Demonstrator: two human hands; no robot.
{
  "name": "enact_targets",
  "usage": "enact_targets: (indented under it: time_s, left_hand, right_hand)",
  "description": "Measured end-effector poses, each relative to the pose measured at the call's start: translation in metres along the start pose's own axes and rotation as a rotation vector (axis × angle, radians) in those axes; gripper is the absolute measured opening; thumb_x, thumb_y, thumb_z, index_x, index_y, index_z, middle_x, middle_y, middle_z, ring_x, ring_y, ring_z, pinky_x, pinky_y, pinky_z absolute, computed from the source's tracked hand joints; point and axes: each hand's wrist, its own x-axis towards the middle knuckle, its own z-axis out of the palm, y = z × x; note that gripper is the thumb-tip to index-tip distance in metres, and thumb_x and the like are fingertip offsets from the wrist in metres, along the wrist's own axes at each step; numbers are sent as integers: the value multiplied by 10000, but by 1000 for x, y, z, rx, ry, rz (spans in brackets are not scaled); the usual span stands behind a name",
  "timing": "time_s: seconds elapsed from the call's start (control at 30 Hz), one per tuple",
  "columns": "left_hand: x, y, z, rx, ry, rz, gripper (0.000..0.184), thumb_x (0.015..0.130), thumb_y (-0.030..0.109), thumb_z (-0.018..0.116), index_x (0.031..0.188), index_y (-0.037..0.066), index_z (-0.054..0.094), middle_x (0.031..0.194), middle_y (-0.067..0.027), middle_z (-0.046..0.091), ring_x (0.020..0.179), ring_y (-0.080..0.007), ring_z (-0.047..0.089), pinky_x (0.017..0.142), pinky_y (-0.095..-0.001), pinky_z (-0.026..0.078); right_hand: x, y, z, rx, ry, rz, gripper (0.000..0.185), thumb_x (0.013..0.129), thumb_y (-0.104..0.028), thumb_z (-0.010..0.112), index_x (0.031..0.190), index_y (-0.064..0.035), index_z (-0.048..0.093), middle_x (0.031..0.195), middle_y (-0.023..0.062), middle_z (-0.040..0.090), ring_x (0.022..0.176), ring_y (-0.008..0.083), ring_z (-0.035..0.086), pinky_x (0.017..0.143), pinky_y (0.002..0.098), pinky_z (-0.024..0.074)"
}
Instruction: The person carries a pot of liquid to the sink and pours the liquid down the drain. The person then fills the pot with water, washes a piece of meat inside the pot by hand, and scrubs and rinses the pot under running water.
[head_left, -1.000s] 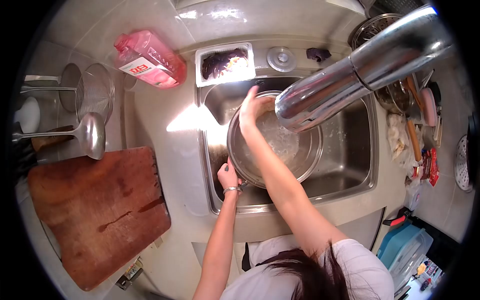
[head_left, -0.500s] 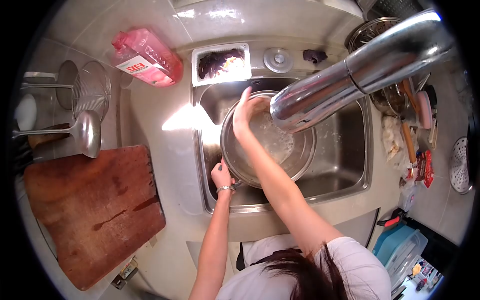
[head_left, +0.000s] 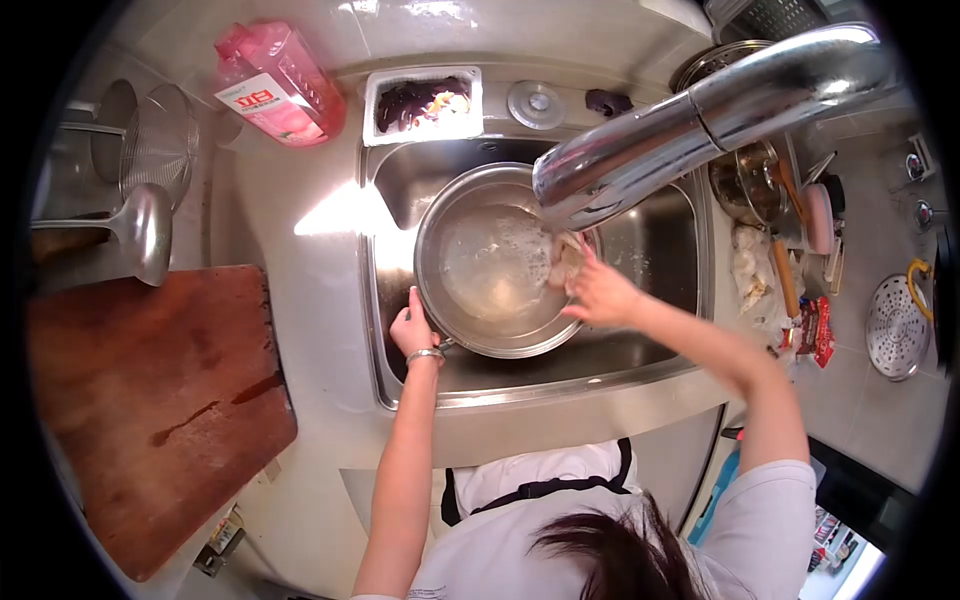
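A round metal pot stands in the stainless steel sink, with cloudy, bubbly water in it. My left hand is closed around the pot's handle at the lower left rim, which it mostly hides. At the right inner wall, my right hand presses a pale, wet cloth, its fingers bent over the rim. Over the pot's right side hangs the thick chrome faucet; no stream from it is visible.
A white tray of dark scraps, a sink strainer and a pink detergent bottle line the back. Left lie a wooden cutting board and a ladle. Bags and utensils crowd the right, near a perforated skimmer.
My right hand has swung from the pot's far left inner wall to its right wall, with the cloth now showing. My left hand stays at the handle. The view has shifted slightly.
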Motion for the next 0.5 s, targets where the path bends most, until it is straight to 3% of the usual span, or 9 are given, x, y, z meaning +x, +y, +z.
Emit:
enact_targets:
  time_s: [0.03, 0.07, 0.13, 0.17, 0.23, 0.3, 0.37, 0.43, 0.5]
  left_hand:
    - [-2, 4, -1, 27, 1, 3, 455, 829, 402, 581, 545, 73, 447, 444, 28, 371, 285, -90, 283, 266, -256, 186]
    - [-6, 8, 0, 38, 10, 6, 453, 828, 404, 582, 552, 70, 448, 446, 27, 374, 284, -90, 284, 265, -256, 185]
    - [-9, 8, -2, 46, 24, 10, 451, 824, 409, 585, 566, 64, 451, 449, 24, 376, 282, -90, 284, 265, -257, 184]
    - [-7, 7, -2, 38, 22, 13, 451, 821, 413, 587, 572, 61, 452, 450, 23, 374, 282, -91, 284, 265, -259, 183]
    - [-5, 7, -1, 30, 26, 17, 453, 815, 420, 592, 583, 56, 452, 451, 23, 369, 280, -93, 285, 265, -260, 182]
    - [-6, 8, -1, 38, 32, 9, 458, 809, 427, 597, 591, 52, 450, 452, 24, 362, 279, -95, 285, 266, -262, 180]
    - [-2, 5, -4, 55, 16, 9, 447, 812, 422, 595, 615, 41, 471, 450, 25, 361, 281, -92, 285, 270, -262, 177]
    - [-1, 5, -4, 86, 20, 16, 422, 824, 407, 586, 663, 20, 533, 460, 18, 412, 287, -82, 294, 275, -251, 178]
    - [-4, 7, -4, 85, 34, 14, 424, 821, 406, 589, 664, 17, 532, 462, 24, 397, 290, -81, 282, 277, -255, 171]
  right_hand:
    - [3, -21, 35, 98, -2, 91, 623, 889, -495, 303, 862, 42, 619, 826, 142, 622, 841, 263, 572, 976, 400, 292]
    - [13, -47, 22, 280, -265, 156, 656, 900, -506, 242, 895, 26, 626, 875, 171, 628, 885, 291, 585, 963, 412, 321]
    - [31, -96, 12, 721, -244, 261, 613, 905, -496, 185, 1141, -51, 536, 1006, 185, 606, 971, 347, 558, 943, 447, 347]
    - [39, -115, 33, 888, -46, 210, 558, 909, -470, 221, 1252, -86, 435, 1050, 190, 585, 1015, 351, 526, 935, 457, 346]
    - [36, -125, 0, 953, -21, 141, 500, 908, -429, 291, 1292, -126, 394, 1117, 188, 552, 1081, 327, 486, 956, 449, 324]
    - [9, -93, -16, 788, -69, -26, 497, 885, -393, 386, 1279, -91, 399, 1217, 137, 494, 1150, 298, 435, 984, 442, 300]
    - [-8, -20, -17, 599, -252, -219, 498, 830, -406, 482, 1198, -71, 482, 1198, 108, 501, 1166, 270, 416, 988, 425, 295]
    - [-12, 45, -22, 126, 41, -296, 353, 815, -329, 517, 1055, -76, 571, 1058, 73, 563, 1142, 230, 421, 949, 412, 322]
    - [-6, 62, -28, 7, 70, -236, 335, 825, -343, 496, 1033, -97, 587, 1033, 55, 569, 1117, 203, 420, 970, 409, 315]
